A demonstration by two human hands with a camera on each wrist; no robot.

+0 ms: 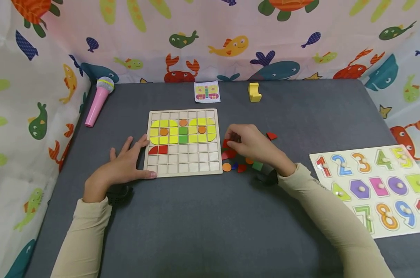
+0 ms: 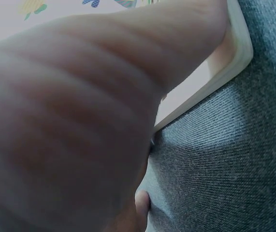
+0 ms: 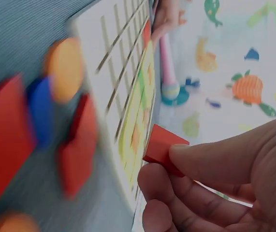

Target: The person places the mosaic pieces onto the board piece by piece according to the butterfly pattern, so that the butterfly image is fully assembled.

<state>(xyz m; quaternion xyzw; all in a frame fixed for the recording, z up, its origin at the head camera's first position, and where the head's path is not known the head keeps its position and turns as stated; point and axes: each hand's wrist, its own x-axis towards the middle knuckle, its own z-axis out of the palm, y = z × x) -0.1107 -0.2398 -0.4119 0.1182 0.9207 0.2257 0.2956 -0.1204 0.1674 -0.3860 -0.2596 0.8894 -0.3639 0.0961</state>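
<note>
A wooden grid board (image 1: 183, 164) lies on the dark table, bearing yellow, green, orange and red pieces in its cells. My left hand (image 1: 124, 166) rests at the board's left edge with fingers spread, the thumb on its near left corner. To the right of the board, my right hand (image 1: 253, 144) pinches a red square tile (image 3: 163, 147) between thumb and fingers, raised above the table in the right wrist view. Beneath and beside that hand lie loose red pieces (image 1: 228, 155), an orange disc (image 1: 226, 167), a blue piece (image 1: 235, 166) and a green square (image 1: 257, 166).
A small picture card (image 1: 207, 92) with a butterfly pattern lies behind the board, and a yellow block (image 1: 254, 92) stands to its right. A pink toy microphone (image 1: 99, 102) lies at the back left. At the right is a number-and-shape puzzle board (image 1: 345, 185). A printed curtain (image 1: 144, 42) surrounds the table.
</note>
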